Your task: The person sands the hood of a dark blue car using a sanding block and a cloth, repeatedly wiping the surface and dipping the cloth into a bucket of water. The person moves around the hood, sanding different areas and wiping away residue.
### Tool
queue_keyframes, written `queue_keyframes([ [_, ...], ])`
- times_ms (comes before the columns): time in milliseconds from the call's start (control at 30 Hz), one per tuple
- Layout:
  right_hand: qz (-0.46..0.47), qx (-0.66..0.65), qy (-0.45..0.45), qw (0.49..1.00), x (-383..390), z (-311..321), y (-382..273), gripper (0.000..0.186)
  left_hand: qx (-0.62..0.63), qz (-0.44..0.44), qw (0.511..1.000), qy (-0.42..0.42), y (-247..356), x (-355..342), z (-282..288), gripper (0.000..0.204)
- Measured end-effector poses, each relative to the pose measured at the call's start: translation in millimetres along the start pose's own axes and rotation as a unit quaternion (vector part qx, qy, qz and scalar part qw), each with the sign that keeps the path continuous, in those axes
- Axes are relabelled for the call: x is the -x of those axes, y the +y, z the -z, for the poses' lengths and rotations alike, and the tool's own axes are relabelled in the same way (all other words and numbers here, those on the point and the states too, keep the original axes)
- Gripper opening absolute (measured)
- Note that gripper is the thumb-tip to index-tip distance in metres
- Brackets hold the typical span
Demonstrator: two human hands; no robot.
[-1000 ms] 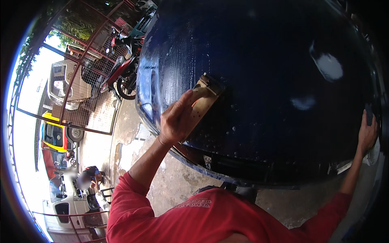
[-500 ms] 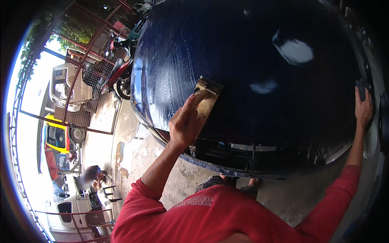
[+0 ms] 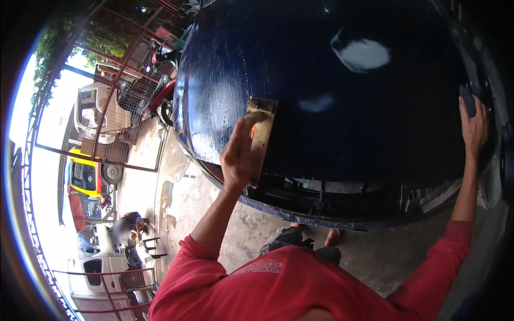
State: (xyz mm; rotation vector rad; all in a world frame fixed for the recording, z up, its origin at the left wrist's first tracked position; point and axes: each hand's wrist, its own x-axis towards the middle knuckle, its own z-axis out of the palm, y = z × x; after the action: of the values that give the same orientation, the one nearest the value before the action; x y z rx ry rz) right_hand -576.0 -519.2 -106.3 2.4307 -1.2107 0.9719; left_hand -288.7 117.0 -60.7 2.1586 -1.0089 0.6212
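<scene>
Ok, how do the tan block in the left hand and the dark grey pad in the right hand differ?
Colour: the tan block is pale; the dark grey pad is much darker.
Size: the tan block is long; the dark grey pad shows as a small piece.
Place: the tan block is at the dark blue panel's left part, the dark grey pad near its right edge.
Shared: each is held in a bare hand.

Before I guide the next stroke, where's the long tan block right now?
In the head view, left of centre, the block is in the left hand, against the dark blue hood, its lower end by the hood's near edge.
</scene>
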Motion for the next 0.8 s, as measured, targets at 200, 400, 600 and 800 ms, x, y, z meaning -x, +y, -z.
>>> queue_keyframes([
  [200, -0.004, 0.003, 0.003, 1.0, -2.0, -12.8, 5.6, 0.059, 0.008, 0.074, 0.997, -0.002, -44.5, -161.2, -67.4, 0.047],
  [400, 0.017, 0.002, -0.002, 1.0, -0.4, 3.5, 0.1, 0.06, -0.054, -0.026, 0.998, 0.007, -56.5, -198.3, -90.0, 0.046],
  [600, -0.008, 0.001, 0.018, 1.0, 7.7, 0.9, -2.8, 0.054, 0.033, -0.052, 0.997, -0.047, 44.5, -16.3, -18.4, 0.054],
  [800, 0.005, -0.034, 0.032, 0.999, 8.5, -1.5, 3.4, 0.052, -0.034, 0.004, 0.999, 0.021, -43.1, -259.5, -124.4, 0.044],
])
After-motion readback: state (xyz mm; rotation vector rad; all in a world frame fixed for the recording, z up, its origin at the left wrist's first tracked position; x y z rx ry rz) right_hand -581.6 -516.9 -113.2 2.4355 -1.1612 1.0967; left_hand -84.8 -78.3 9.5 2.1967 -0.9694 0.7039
